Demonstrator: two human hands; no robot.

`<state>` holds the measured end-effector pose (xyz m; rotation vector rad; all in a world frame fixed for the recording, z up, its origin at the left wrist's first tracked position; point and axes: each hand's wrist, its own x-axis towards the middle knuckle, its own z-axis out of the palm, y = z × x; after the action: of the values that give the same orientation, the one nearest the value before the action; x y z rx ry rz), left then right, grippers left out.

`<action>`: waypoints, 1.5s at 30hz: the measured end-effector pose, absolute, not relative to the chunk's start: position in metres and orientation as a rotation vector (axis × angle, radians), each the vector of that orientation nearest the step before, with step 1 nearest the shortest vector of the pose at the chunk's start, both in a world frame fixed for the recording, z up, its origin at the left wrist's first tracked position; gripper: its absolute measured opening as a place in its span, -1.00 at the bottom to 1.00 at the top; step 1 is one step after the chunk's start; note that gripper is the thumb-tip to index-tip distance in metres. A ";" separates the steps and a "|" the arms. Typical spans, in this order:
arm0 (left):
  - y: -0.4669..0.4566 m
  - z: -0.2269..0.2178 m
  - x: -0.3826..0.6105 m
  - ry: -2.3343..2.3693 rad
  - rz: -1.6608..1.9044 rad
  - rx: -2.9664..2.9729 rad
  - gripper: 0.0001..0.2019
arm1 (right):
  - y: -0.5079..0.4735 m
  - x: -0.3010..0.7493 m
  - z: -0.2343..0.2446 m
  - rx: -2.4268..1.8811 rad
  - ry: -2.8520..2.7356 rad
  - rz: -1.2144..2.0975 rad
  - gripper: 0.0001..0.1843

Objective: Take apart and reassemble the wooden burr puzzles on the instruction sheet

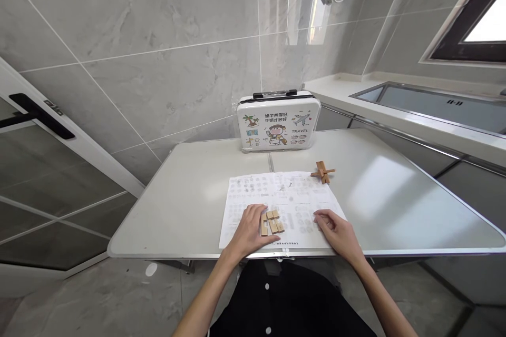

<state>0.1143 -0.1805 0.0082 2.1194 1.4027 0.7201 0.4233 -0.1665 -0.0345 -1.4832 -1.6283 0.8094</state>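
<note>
Several small notched wooden puzzle pieces (272,222) lie side by side on a printed instruction sheet (292,202) near the table's front edge. My left hand (250,229) curves around their left side, thumb below and fingers above, held apart; the fingertips are close to the leftmost piece, and I cannot tell whether they press on it. At the sheet's right side, my right hand (338,230) rests with its fingers loosely curled in, and nothing shows in them. Beyond it, at the sheet's upper right corner, sits an assembled wooden interlocking puzzle (323,172) of crossed bars.
A white folding table (190,195) carries everything, with a seam down its middle. At its back stands a white cartoon-printed case (279,124) against the tiled wall. A counter with a sink (435,102) runs along the right; a door with a black handle (41,116) is at left.
</note>
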 end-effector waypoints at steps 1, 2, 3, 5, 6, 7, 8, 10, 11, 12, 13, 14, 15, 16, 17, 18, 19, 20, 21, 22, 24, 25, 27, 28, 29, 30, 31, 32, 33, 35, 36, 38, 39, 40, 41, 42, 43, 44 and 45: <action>-0.182 0.009 0.109 1.416 0.723 2.117 -0.20 | -0.167 0.422 -0.033 -1.483 -1.658 0.802 -0.61; -0.184 0.009 0.104 1.426 0.724 2.112 -0.24 | -0.168 0.419 -0.031 -1.476 -1.689 0.800 -0.61; -0.186 0.009 0.100 1.442 0.728 2.098 -0.28 | -0.169 0.415 -0.028 -1.459 -1.721 0.809 -0.61; -0.190 0.010 0.094 1.492 0.742 2.033 -0.30 | -0.173 0.404 -0.022 -1.396 -1.783 0.854 -0.61; -0.191 0.010 0.093 1.511 0.743 1.983 -0.29 | -0.175 0.397 -0.019 -1.352 -1.823 0.885 -0.62; -0.193 0.011 0.093 1.519 0.742 1.926 -0.28 | -0.177 0.389 -0.016 -1.314 -1.873 0.899 -0.64; -0.194 0.012 0.093 1.511 0.741 1.867 -0.26 | -0.179 0.381 -0.014 -1.285 -1.936 0.882 -0.66; -0.195 0.014 0.094 1.456 0.758 1.764 -0.24 | -0.182 0.366 -0.011 -1.256 -2.059 0.797 -0.67; -0.195 0.015 0.095 1.420 0.778 1.726 -0.23 | -0.183 0.359 -0.011 -1.252 -2.104 0.751 -0.66; -0.195 0.015 0.095 1.385 0.804 1.697 -0.23 | -0.183 0.353 -0.012 -1.258 -2.135 0.707 -0.66; -0.195 0.015 0.095 1.354 0.830 1.676 -0.24 | -0.184 0.348 -0.013 -1.267 -2.155 0.667 -0.66; -0.195 0.015 0.095 1.328 0.851 1.661 -0.25 | -0.184 0.343 -0.014 -1.272 -2.168 0.631 -0.65; -0.195 0.014 0.095 1.312 0.869 1.650 -0.26 | -0.183 0.339 -0.016 -1.274 -2.174 0.602 -0.66; -0.195 0.014 0.095 1.305 0.882 1.641 -0.27 | -0.183 0.336 -0.017 -1.273 -2.174 0.579 -0.69; -0.194 0.013 0.094 1.304 0.892 1.635 -0.27 | -0.183 0.334 -0.019 -1.270 -2.170 0.563 -0.72; -0.194 0.012 0.094 1.307 0.898 1.630 -0.27 | -0.183 0.333 -0.020 -1.266 -2.165 0.557 -0.75; -0.194 0.011 0.094 1.310 0.902 1.626 -0.27 | -0.183 0.333 -0.020 -1.266 -2.156 0.559 -0.77; -0.194 0.011 0.093 1.312 0.904 1.621 -0.27 | -0.183 0.334 -0.020 -1.269 -2.146 0.571 -0.77; -0.194 0.011 0.093 1.311 0.905 1.616 -0.27 | -0.183 0.336 -0.019 -1.275 -2.131 0.592 -0.74; -0.194 0.011 0.093 1.309 0.905 1.609 -0.27 | -0.183 0.338 -0.016 -1.281 -2.108 0.621 -0.71; -0.195 0.011 0.093 1.308 0.898 1.597 -0.27 | -0.184 0.345 -0.009 -1.289 -2.029 0.713 -0.65; -0.195 0.012 0.093 1.310 0.892 1.592 -0.28 | -0.185 0.347 -0.004 -1.287 -1.975 0.775 -0.63; -0.195 0.013 0.094 1.313 0.884 1.589 -0.28 | -0.187 0.350 0.007 -1.260 -1.867 0.931 -0.59; -0.196 0.014 0.094 1.312 0.882 1.589 -0.28 | -0.188 0.350 0.013 -1.231 -1.825 1.009 -0.58; -0.196 0.014 0.094 1.310 0.882 1.589 -0.28 | -0.189 0.348 0.018 -1.189 -1.795 1.078 -0.57; -0.196 0.015 0.095 1.306 0.881 1.590 -0.28 | -0.190 0.346 0.022 -1.144 -1.772 1.130 -0.57; -0.196 0.016 0.095 1.302 0.877 1.589 -0.28 | -0.190 0.342 0.025 -1.104 -1.759 1.174 -0.57; -0.197 0.016 0.095 1.301 0.873 1.587 -0.28 | -0.190 0.338 0.027 -1.074 -1.748 1.210 -0.57; -0.197 0.016 0.095 1.298 0.869 1.584 -0.28 | -0.190 0.333 0.027 -1.055 -1.734 1.243 -0.58; -0.198 0.016 0.094 1.289 0.868 1.574 -0.27 | -0.189 0.323 0.025 -1.043 -1.692 1.298 -0.58; -0.199 0.016 0.094 1.285 0.869 1.569 -0.27 | -0.188 0.318 0.023 -1.046 -1.666 1.313 -0.58; -0.199 0.017 0.093 1.280 0.873 1.561 -0.26 | -0.185 0.311 0.017 -1.055 -1.637 1.318 -0.58; -0.199 0.017 0.093 1.279 0.875 1.559 -0.26 | -0.184 0.309 0.015 -1.061 -1.635 1.313 -0.58; -0.199 0.017 0.093 1.278 0.875 1.557 -0.26 | -0.183 0.307 0.013 -1.067 -1.640 1.306 -0.57; -0.199 0.018 0.092 1.274 0.875 1.553 -0.26 | -0.181 0.305 0.012 -1.075 -1.648 1.295 -0.56; -0.199 0.019 0.092 1.268 0.877 1.547 -0.26 | -0.180 0.304 0.011 -1.083 -1.655 1.280 -0.54; -0.199 0.019 0.092 1.263 0.879 1.540 -0.25 | -0.179 0.304 0.010 -1.093 -1.659 1.262 -0.53; -0.199 0.020 0.092 1.261 0.881 1.533 -0.25 | -0.179 0.303 0.009 -1.104 -1.660 1.240 -0.52; -0.199 0.021 0.092 1.259 0.881 1.529 -0.25 | -0.178 0.302 0.008 -1.115 -1.659 1.220 -0.52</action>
<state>0.0921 -0.1992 0.0211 1.5286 1.2594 0.8813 0.3025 -0.1781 0.0084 -1.1152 -1.6585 1.2199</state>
